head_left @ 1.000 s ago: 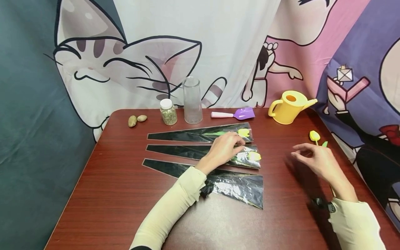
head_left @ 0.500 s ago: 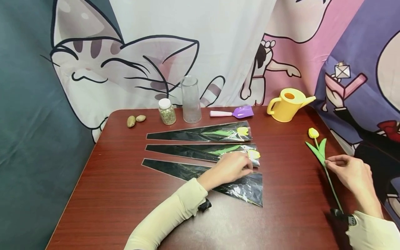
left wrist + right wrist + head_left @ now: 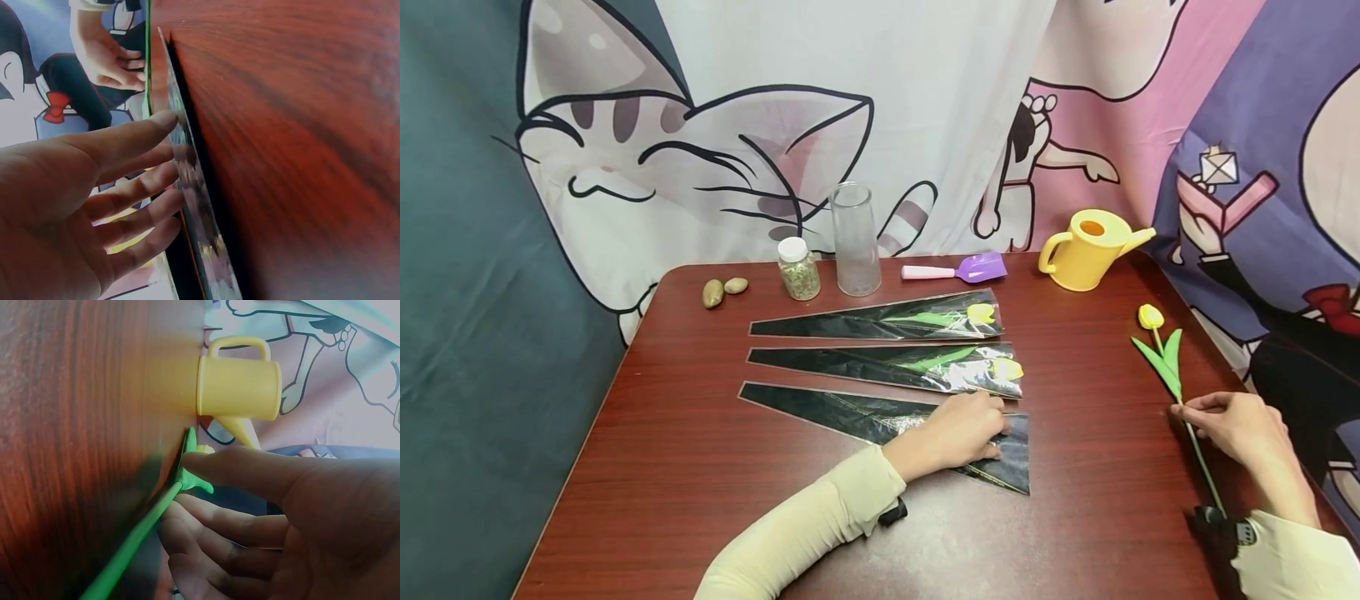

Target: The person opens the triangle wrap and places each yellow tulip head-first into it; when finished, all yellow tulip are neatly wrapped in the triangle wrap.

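A yellow artificial tulip (image 3: pixel 1173 377) with green leaves lies on the right of the table. The thumb and fingertips of my right hand (image 3: pixel 1247 429) are at its stem; in the right wrist view, a gap shows between thumb and fingers. My left hand (image 3: pixel 958 429) rests on the nearest dark clear-fronted flower sleeve (image 3: pixel 850 410); in the left wrist view its fingers lie loosely spread along the sleeve's edge. Behind it lie a middle sleeve (image 3: pixel 842 362) and a far sleeve (image 3: pixel 827 325), each with a yellow tulip inside.
Along the back of the table stand a lidded jar (image 3: pixel 800 273), a clear glass vase (image 3: pixel 856 242) and a yellow watering can (image 3: pixel 1084 258). A purple scoop (image 3: pixel 977 268) and two stones (image 3: pixel 713 292) lie there too. A printed curtain (image 3: pixel 775 50) hangs behind.
My left hand has moved from the middle sleeve toward me onto the nearest sleeve. My right hand has shifted right and toward me, down to the tulip's stem.
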`<state>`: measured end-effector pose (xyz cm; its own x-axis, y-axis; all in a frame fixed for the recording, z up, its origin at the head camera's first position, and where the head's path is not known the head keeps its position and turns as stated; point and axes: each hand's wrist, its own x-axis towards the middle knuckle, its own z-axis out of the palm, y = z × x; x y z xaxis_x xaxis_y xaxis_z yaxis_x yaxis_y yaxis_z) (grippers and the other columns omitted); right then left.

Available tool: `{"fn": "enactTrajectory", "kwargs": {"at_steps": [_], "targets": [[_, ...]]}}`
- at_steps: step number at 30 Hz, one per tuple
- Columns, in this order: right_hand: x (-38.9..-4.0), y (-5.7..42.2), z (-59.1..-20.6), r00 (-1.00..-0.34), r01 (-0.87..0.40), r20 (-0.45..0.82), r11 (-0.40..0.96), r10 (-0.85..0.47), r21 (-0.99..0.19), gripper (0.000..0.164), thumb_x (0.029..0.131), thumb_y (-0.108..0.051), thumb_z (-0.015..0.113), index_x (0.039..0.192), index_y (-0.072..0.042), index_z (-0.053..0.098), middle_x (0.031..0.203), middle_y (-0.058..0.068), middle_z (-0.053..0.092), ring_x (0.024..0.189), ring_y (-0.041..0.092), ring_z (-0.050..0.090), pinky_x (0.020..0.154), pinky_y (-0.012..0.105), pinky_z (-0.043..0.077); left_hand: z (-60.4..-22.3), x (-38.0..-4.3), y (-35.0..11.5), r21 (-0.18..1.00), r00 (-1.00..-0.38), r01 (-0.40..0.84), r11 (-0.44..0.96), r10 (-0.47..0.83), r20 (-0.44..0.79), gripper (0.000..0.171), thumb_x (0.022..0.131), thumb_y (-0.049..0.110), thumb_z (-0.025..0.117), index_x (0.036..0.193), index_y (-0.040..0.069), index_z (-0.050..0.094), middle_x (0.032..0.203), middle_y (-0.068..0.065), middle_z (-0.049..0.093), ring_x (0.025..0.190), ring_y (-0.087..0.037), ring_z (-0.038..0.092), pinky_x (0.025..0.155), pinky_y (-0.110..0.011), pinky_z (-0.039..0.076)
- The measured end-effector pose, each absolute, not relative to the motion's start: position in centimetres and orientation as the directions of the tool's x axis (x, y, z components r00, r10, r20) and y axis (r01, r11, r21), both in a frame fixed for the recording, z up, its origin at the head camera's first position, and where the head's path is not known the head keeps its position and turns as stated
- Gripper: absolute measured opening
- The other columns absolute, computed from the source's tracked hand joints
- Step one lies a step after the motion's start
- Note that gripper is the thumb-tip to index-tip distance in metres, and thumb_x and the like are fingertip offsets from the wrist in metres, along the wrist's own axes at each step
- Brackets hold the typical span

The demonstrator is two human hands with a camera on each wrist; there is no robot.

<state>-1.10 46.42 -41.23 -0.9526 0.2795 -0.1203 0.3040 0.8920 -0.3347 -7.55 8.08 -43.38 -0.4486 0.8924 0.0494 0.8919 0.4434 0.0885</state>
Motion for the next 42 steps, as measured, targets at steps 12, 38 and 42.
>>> {"fn": "enactTrajectory", "kwargs": {"at_steps": [12, 38, 42], "targets": [[-1.1, 46.6, -41.1, -0.937, 0.348, -0.151, 0.876, 0.315, -0.335, 0.042, 0.09, -0.039, 0.068, 0.093, 0.002, 0.073, 0.063, 0.003, 0.067, 0.068, 0.028, 0.058, 0.058, 0.042, 0.035, -44.3, -7.4, 8.1, 0.187, -0.475, 0.874, 0.447, 0.867, 0.147, 0.008, 0.083, 0.036, 0.076, 0.078, 0.031, 0.074, 0.085, 0.014, 0.061, 0.085, -0.009, 0.057, 0.067, -0.022, 0.048], [-0.9, 46.3, -41.5, -0.935, 0.355, -0.136, 0.854, 0.329, -0.381, 0.037, 0.091, -0.035, 0.065, 0.093, 0.001, 0.074, 0.06, 0.001, 0.066, 0.054, 0.018, 0.065, 0.056, 0.039, 0.039, -43.7, -7.3, 7.8, 0.262, -0.518, 0.844, 0.468, 0.839, 0.169, 0.013, 0.084, 0.036, 0.076, 0.075, 0.029, 0.069, 0.079, 0.018, 0.053, 0.076, 0.0, 0.054, 0.065, -0.018, 0.046], [-0.8, 45.5, -41.0, -0.949, 0.308, -0.065, 0.869, 0.308, -0.386, 0.036, 0.092, -0.034, 0.066, 0.093, 0.001, 0.074, 0.058, 0.001, 0.066, 0.052, 0.017, 0.065, 0.055, 0.034, 0.039, -43.5, -7.4, 7.7, 0.267, -0.518, 0.842, 0.469, 0.84, 0.16, 0.013, 0.085, 0.035, 0.076, 0.076, 0.03, 0.069, 0.079, 0.018, 0.053, 0.076, 0.001, 0.054, 0.065, -0.018, 0.046]]}}
